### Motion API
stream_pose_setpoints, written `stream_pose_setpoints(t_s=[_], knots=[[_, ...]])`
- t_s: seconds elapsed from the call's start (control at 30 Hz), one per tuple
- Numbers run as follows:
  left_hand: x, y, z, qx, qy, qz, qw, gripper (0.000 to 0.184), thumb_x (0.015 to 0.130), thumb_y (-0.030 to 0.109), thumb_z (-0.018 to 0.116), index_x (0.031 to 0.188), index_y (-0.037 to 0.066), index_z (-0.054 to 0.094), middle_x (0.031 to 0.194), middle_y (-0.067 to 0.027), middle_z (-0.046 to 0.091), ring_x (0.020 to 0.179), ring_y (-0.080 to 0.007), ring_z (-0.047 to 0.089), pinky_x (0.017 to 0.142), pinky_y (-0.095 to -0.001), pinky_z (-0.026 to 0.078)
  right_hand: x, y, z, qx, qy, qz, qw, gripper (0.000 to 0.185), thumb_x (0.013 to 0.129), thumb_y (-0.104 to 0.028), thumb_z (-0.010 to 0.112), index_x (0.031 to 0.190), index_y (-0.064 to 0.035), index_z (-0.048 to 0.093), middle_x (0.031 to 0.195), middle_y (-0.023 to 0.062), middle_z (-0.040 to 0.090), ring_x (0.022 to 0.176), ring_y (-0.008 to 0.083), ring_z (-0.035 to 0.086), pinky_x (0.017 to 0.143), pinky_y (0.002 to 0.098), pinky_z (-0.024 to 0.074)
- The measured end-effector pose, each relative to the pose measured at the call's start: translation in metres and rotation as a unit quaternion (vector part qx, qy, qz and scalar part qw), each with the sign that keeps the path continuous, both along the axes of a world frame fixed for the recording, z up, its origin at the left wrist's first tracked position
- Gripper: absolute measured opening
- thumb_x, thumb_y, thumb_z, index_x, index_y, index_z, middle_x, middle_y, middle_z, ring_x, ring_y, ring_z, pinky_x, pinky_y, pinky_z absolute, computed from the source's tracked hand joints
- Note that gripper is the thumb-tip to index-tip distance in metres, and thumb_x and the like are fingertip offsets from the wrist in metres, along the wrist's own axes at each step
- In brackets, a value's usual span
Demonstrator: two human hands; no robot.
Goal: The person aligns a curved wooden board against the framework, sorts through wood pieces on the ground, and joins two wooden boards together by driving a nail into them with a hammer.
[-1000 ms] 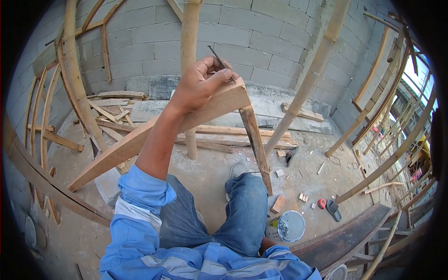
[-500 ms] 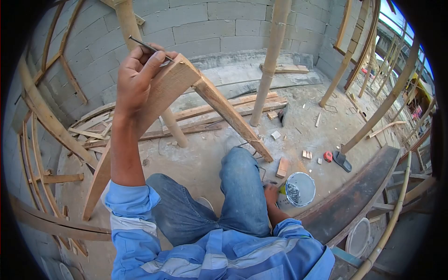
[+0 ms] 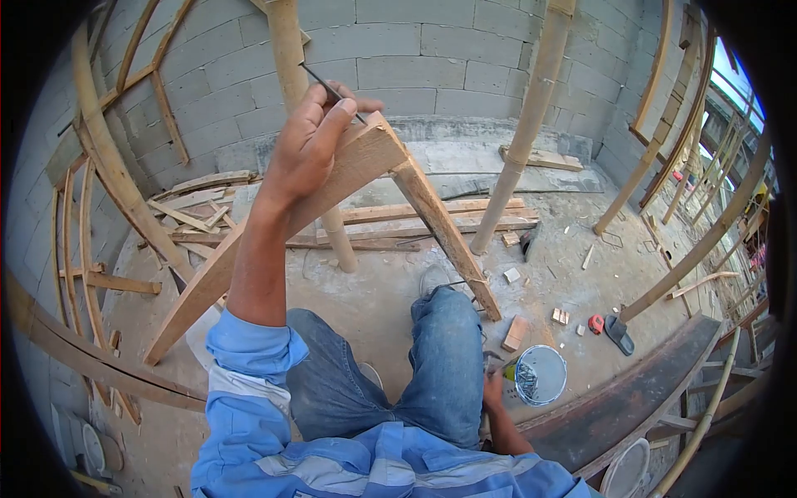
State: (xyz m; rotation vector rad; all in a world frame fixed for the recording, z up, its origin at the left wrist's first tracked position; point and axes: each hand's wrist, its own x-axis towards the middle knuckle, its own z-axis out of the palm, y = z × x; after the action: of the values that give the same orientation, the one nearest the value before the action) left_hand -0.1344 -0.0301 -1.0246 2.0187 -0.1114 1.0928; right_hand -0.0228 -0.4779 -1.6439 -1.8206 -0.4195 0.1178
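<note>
My left hand (image 3: 309,153) pinches a long nail (image 3: 330,90) against the upper end of a wooden board (image 3: 332,178). The nail leans to the left, its point at the wood. A second, narrower piece of wood (image 3: 448,232) meets the board near its top and slopes down to the right, forming a peak. Beside my right knee, my right hand (image 3: 493,388) is low and closed, partly hidden by the leg. A dark metal-looking end (image 3: 491,358) shows just above it; its kind is unclear. Close by stands a white bucket (image 3: 554,383) with nails (image 3: 526,378) inside.
Bamboo posts (image 3: 531,124) rise around me before a grey block wall (image 3: 390,66). Loose planks (image 3: 432,217) lie behind the boards. A reddish block (image 3: 515,333), a red tape measure (image 3: 596,324) and a sandal (image 3: 618,334) are on the floor. A dark panel (image 3: 631,390) lies at right.
The view has shifted, so the scene sits further right and lower. My left hand still holds the nail at the board's top. My right hand remains beside the bucket.
</note>
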Motion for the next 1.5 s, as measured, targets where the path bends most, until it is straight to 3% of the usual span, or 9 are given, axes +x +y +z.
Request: stream_pose_setpoints(t_s=[0.13, 0.3, 0.43, 0.6, 0.87, 0.9, 1.2, 1.3, 1.5], knots=[[0.000, -0.006, 0.002, -0.067, 0.020, -0.049, 0.996, 0.022, 0.106, 0.029, 0.049, 0.106, 0.007, 0.054, 0.109, -0.0181, 0.074, 0.098, -0.0153, 0.070, 0.085, -0.0285, 0.054, -0.011, 0.012, 0.151, 0.013, 0.115, -0.054, 0.992, 0.022, 0.098, -0.019, 0.058, 0.109, -0.0012, 0.051, 0.086, 0.0077, 0.057, 0.074, 0.0147, 0.054, 0.066, 0.0328, 0.0483], [0.001, 0.003, 0.000, -0.033, 0.014, -0.059, 0.998, 0.023, 0.106, 0.028, 0.048, 0.107, 0.006, 0.054, 0.111, -0.0206, 0.074, 0.098, -0.0156, 0.070, 0.082, -0.0259, 0.054, 0.016, 0.048, 0.290, 0.180, 0.007, -0.026, 0.983, 0.024, 0.110, -0.029, 0.047, 0.108, -0.0061, 0.051, 0.076, -0.0050, 0.048, 0.060, 0.0031, 0.043, 0.053, 0.0207, 0.0369], [-0.001, -0.002, 0.002, -0.059, 0.018, -0.062, 0.996, 0.022, 0.107, 0.025, 0.049, 0.108, 0.004, 0.053, 0.114, -0.0221, 0.072, 0.100, -0.0178, 0.070, 0.084, -0.0264, 0.055, 0.042, 0.104, 0.442, 0.175, -0.130, 0.091, 0.972, 0.026, 0.109, -0.030, 0.049, 0.107, -0.0053, 0.055, 0.069, -0.0039, 0.048, 0.055, 0.0039, 0.042, 0.046, 0.0209, 0.0336], [-0.007, -0.008, 0.001, -0.068, 0.017, -0.065, 0.995, 0.022, 0.106, 0.024, 0.050, 0.112, 0.003, 0.052, 0.115, -0.0229, 0.072, 0.100, -0.0195, 0.070, 0.085, -0.0275, 0.056, 0.051, 0.173, 0.550, 0.205, -0.087, 0.209, 0.952, 0.033, 0.108, -0.036, 0.051, 0.106, -0.0037, 0.056, 0.068, -0.0031, 0.049, 0.052, 0.0041, 0.042, 0.045, 0.0209, 0.0327], [-0.014, -0.015, 0.003, -0.098, 0.042, -0.079, 0.991, 0.025, 0.106, 0.027, 0.051, 0.115, 0.004, 0.050, 0.118, -0.0248, 0.071, 0.094, -0.0192, 0.073, 0.074, -0.0279, 0.061, 0.060, 0.226, 0.569, 0.131, -0.044, 0.310, 0.941, 0.037, 0.107, -0.042, 0.052, 0.103, -0.0050, 0.057, 0.066, -0.0040, 0.047, 0.054, 0.0044, 0.041, 0.047, 0.0227, 0.0326], [-0.013, -0.017, 0.004, -0.102, 0.035, -0.074, 0.991, 0.026, 0.106, 0.027, 0.052, 0.114, 0.003, 0.051, 0.116, -0.0250, 0.071, 0.093, -0.0182, 0.073, 0.071, -0.0266, 0.061, 0.063, 0.227, 0.565, 0.143, -0.052, 0.306, 0.940, 0.034, 0.107, -0.043, 0.053, 0.096, -0.0111, 0.053, 0.069, -0.0037, 0.049, 0.050, 0.0029, 0.040, 0.044, 0.0189, 0.0318], [-0.013, -0.017, 0.003, -0.081, 0.033, -0.061, 0.994, 0.026, 0.107, 0.027, 0.050, 0.114, 0.003, 0.052, 0.114, -0.0232, 0.073, 0.094, -0.0167, 0.073, 0.076, -0.0241, 0.059, 0.056, 0.224, 0.562, 0.170, -0.042, 0.297, 0.939, 0.037, 0.106, -0.041, 0.054, 0.101, -0.0050, 0.056, 0.067, -0.0048, 0.046, 0.057, 0.0039, 0.039, 0.049, 0.0228, 0.0320], [-0.011, -0.007, 0.001, -0.049, 0.043, -0.059, 0.996, 0.026, 0.107, 0.026, 0.051, 0.119, 0.004, 0.047, 0.119, -0.0238, 0.070, 0.097, -0.0220, 0.074, 0.077, -0.0313, 0.064, 0.052, 0.222, 0.556, 0.182, -0.046, 0.296, 0.937, 0.035, 0.106, -0.040, 0.055, 0.102, -0.0050, 0.056, 0.067, -0.0047, 0.046, 0.057, 0.0039, 0.040, 0.049, 0.0228, 0.0323], [-0.012, -0.015, 0.001, -0.066, 0.026, -0.060, 0.996, 0.020, 0.106, 0.025, 0.051, 0.108, 0.005, 0.055, 0.112, -0.0206, 0.074, 0.090, -0.0138, 0.072, 0.074, -0.0237, 0.057, 0.040, 0.216, 0.550, 0.208, -0.043, 0.287, 0.934, 0.036, 0.106, -0.041, 0.056, 0.106, -0.0044, 0.057, 0.067, -0.0048, 0.047, 0.057, 0.0038, 0.041, 0.049, 0.0223, 0.0328]])
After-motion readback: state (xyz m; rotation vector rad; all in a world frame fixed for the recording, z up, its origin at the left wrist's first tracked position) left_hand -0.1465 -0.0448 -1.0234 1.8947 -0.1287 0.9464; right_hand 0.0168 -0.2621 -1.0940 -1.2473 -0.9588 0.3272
